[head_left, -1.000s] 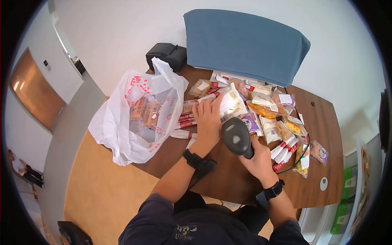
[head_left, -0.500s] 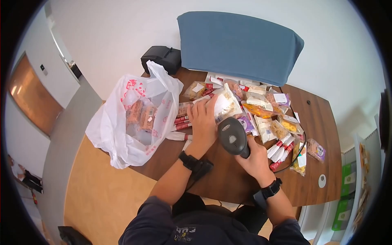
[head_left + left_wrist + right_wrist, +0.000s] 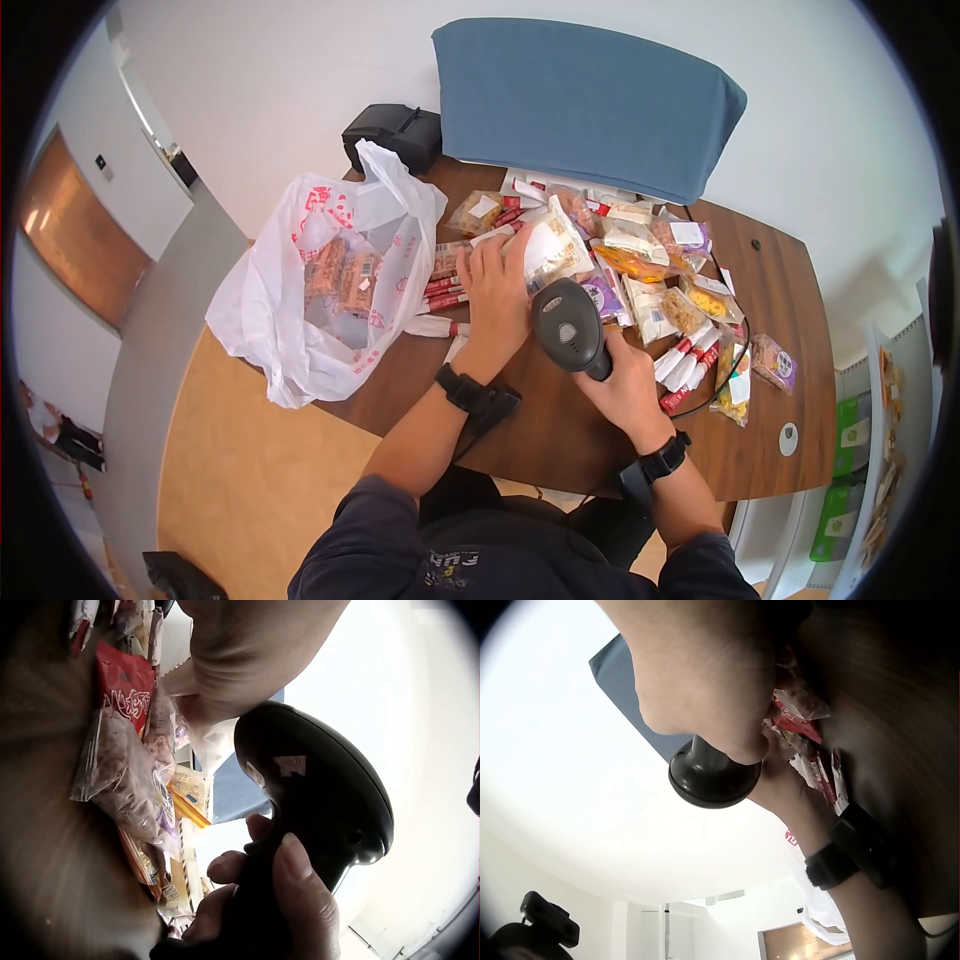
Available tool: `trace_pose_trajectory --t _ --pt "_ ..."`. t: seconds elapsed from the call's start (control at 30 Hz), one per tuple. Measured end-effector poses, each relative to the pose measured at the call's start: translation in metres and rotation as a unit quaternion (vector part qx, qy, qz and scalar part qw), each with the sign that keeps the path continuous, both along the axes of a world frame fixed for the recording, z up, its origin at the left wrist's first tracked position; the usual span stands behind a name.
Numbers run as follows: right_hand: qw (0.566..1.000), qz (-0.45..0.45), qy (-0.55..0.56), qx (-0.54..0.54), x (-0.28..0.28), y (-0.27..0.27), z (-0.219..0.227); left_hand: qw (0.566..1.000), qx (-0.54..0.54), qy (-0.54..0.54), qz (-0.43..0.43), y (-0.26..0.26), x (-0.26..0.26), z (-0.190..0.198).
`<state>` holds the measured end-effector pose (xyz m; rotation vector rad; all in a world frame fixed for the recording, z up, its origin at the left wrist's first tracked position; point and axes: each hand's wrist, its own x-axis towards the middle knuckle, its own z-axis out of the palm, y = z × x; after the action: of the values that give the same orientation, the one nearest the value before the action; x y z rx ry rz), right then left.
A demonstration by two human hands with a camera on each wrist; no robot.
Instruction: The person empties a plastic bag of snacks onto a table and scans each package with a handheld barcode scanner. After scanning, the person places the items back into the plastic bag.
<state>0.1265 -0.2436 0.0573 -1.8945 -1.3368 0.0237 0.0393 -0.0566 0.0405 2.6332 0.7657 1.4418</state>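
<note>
My right hand (image 3: 622,385) grips the handle of a black barcode scanner (image 3: 568,322), its head pointing up toward the packets. In the left wrist view the thumb (image 3: 304,881) wraps the scanner's handle. Just left of the scanner, my left hand (image 3: 497,300) holds a clear food packet with a white label (image 3: 553,250) by its left side, tilted up above the pile. The scanner's head overlaps the packet's lower corner in the head view. The left fingertips are partly hidden there; in the right wrist view the left hand (image 3: 780,776) shows behind the scanner.
Many snack packets (image 3: 680,310) and red-and-white sticks (image 3: 690,365) cover the wooden table (image 3: 550,430). A white plastic bag (image 3: 285,340) with several packets stands at left. Behind are a black box-shaped device (image 3: 395,138) and a blue cloth-covered object (image 3: 590,105). A black cable (image 3: 735,375) lies at right.
The head view has shifted slightly, moving the scene a little left in it. Both hands keep their hold on the packet and scanner, with almost no change between them.
</note>
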Motion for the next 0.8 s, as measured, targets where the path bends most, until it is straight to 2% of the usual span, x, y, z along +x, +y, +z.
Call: trace_pose_trajectory --t 0.8 --pt "1.000 -0.008 -0.011 0.014 0.0014 0.0006 -0.0024 1.000 -0.029 -0.002 -0.012 -0.0037 -0.0013 0.0035"
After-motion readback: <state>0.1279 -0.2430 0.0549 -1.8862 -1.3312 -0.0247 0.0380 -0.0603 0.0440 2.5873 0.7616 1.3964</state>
